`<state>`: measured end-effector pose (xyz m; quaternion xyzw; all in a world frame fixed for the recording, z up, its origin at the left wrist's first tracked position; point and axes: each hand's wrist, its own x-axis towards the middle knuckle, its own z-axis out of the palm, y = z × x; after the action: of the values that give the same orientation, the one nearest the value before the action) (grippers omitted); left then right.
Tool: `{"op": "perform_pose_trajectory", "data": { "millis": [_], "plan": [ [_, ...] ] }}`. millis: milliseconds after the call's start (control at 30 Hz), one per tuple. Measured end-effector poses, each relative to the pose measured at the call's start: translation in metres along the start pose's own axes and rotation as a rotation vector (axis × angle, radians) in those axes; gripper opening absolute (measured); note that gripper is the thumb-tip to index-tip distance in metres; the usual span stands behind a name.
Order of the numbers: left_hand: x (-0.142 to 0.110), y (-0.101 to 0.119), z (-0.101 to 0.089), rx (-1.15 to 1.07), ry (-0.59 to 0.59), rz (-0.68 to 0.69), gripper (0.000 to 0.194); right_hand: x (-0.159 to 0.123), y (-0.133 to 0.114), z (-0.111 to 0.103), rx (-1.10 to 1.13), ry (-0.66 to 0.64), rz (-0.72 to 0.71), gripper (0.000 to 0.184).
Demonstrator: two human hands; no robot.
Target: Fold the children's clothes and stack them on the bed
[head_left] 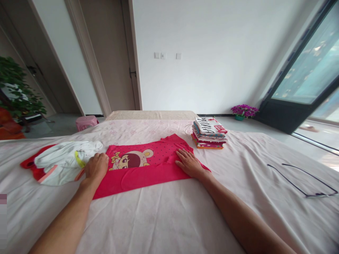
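A red T-shirt (pixel 156 180) with a cartoon print lies on the sheet, its near side folded over lengthwise. At the shirt's left end my left hand (pixel 97 166) is closed, its curled fingers on the hem. My right hand (pixel 188 163) rests palm down near the shoulder end, fingers stretched out over the fabric. Close by on the left is a crumpled white garment (pixel 63 160) with yellow and pink trim, lying over something red. Behind my right hand stands a stack of folded clothes (pixel 209 134), a white printed piece on top.
Pale bedding (pixel 148 218) covers the whole surface. Eyeglasses (pixel 304 192) lie on it at the right with their arms unfolded. Beyond are a pink stool (pixel 87 122), a pot of purple flowers (pixel 244 111) and a leafy plant (pixel 18 88).
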<state>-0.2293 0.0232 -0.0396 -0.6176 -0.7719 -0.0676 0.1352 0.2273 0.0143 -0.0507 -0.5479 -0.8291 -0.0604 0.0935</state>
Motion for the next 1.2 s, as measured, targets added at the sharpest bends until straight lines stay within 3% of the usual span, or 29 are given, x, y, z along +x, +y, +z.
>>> {"op": "perform_pose_trajectory", "data": {
  "millis": [200, 500, 700, 867, 1000, 1100, 1200],
  "plan": [
    [0.001, -0.005, 0.003, -0.05, 0.003, 0.007, 0.043, 0.0, -0.001, -0.001, 0.002, -0.006, -0.002, 0.062],
    [-0.002, 0.004, -0.009, 0.014, -0.027, -0.048, 0.041, 0.0, 0.0, -0.001, 0.007, -0.001, -0.01, 0.062],
    [-0.001, 0.0, -0.002, -0.028, 0.018, -0.07, 0.038, 0.001, -0.001, -0.002, -0.001, -0.006, -0.017, 0.062],
    [-0.001, -0.003, 0.004, -0.172, 0.159, 0.088, 0.032, 0.001, 0.0, -0.002, 0.008, -0.015, -0.01, 0.063],
    [0.0, 0.001, 0.008, -0.392, 0.022, 0.358, 0.034, 0.001, 0.0, -0.001, 0.009, -0.016, -0.011, 0.063],
    [0.001, 0.005, 0.015, -0.394, -0.079, 0.389, 0.045, 0.001, 0.0, -0.001, 0.007, -0.013, -0.012, 0.063],
    [0.003, 0.005, 0.021, -0.323, -0.095, 0.381, 0.052, 0.001, -0.001, -0.001, 0.008, -0.014, -0.008, 0.063]
  ]
}}
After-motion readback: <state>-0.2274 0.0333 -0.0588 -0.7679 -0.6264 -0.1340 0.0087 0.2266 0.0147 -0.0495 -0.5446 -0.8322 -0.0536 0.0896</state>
